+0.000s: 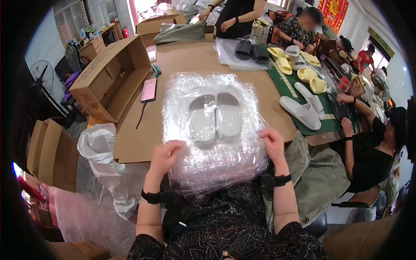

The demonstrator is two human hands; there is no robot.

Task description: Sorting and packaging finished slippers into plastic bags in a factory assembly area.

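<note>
Bright window daylight, plastic glare, dark fisheye-bent rim.

Clear plastic bags (214,130) mid-table; open brown carton (110,78) left; pink-screened phone (148,90) beside it.

Open cardboard box (113,76) crowding left.
</note>
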